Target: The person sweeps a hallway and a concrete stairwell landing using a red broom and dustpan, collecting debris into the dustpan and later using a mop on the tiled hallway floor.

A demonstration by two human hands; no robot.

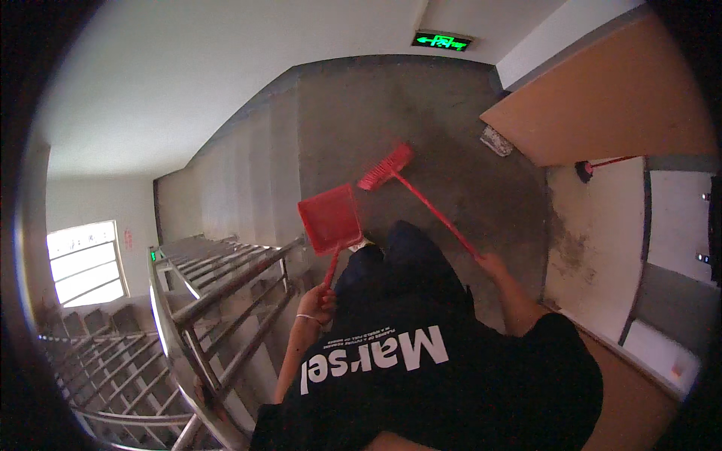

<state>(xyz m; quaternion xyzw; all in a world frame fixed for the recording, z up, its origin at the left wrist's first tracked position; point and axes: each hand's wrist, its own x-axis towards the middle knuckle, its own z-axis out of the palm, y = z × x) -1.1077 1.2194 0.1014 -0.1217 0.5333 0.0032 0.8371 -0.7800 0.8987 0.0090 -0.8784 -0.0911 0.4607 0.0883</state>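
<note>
My left hand (317, 303), with a white band at the wrist, is closed round the short handle of a red plastic dustpan (330, 220), whose pan lies in front of my legs near the edge of the stairs. The long red handle of a broom (388, 167) is gripped in my right hand (492, 267). The broom's red bristle head is ahead of the dustpan and to its right, and the two look apart. Whether either tool touches the concrete floor cannot be told.
Concrete stairs (248, 169) go down on the left beside a metal railing (231, 282). An orange-brown door (603, 96) stands at the right, with a worn block (496, 140) at its corner. Another broom (585, 171) is farther right. A lit exit sign (441, 41) is ahead.
</note>
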